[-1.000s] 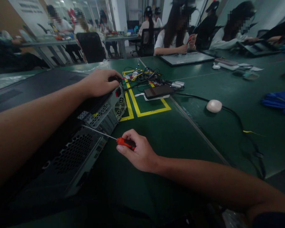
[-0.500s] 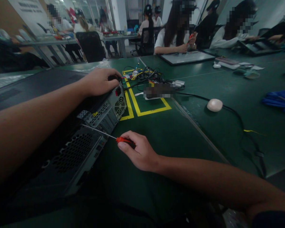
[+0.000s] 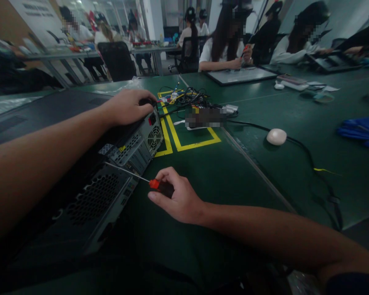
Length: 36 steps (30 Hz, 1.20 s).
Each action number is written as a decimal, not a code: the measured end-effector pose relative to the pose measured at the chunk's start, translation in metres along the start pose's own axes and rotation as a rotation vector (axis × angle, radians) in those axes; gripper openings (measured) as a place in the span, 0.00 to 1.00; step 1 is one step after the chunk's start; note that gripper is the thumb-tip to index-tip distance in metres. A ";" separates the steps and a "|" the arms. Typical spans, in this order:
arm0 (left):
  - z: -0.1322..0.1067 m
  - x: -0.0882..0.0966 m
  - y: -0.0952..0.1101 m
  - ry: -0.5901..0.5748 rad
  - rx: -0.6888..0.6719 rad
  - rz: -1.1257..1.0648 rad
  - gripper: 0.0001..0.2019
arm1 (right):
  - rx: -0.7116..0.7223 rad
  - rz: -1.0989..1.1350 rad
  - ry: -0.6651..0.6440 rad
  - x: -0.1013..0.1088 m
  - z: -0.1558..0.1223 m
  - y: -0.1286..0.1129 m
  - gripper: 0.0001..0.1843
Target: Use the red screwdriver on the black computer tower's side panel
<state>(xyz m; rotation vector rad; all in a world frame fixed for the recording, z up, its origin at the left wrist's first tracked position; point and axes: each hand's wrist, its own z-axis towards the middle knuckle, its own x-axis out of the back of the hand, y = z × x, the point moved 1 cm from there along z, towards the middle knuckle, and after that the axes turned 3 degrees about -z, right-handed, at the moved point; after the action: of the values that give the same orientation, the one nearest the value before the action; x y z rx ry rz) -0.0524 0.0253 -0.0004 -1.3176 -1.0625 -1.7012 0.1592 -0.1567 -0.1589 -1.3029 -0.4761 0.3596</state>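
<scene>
A desktop computer case (image 3: 110,192) lies on its side on the green table (image 3: 221,176), its grey rear panel with fan grille facing me. My left hand (image 3: 129,107) rests on the case's far upper corner, fingers curled over the edge. My right hand (image 3: 175,196) is closed on the red-and-black handle of a screwdriver (image 3: 155,184). The thin metal shaft runs up and left, and its tip touches the rear panel near the upper edge.
Yellow tape lines (image 3: 187,144) mark the table behind the case. A tangle of cables (image 3: 184,97), a blurred flat device and a white mouse (image 3: 276,136) with a black cord lie beyond. A blue cloth (image 3: 361,131) sits at the right. Other people work at far tables.
My right hand has shifted its fingers on the screwdriver handle, turning it slightly. The shaft tip stays on the rear panel. My left hand holds still.
</scene>
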 end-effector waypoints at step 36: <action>0.001 0.000 0.000 -0.012 0.007 0.012 0.41 | -0.022 0.008 0.014 0.000 0.001 -0.001 0.23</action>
<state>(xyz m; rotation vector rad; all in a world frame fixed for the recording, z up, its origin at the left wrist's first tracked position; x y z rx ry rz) -0.0516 0.0263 -0.0001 -1.3290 -1.0640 -1.6816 0.1591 -0.1558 -0.1578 -1.3278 -0.4644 0.3526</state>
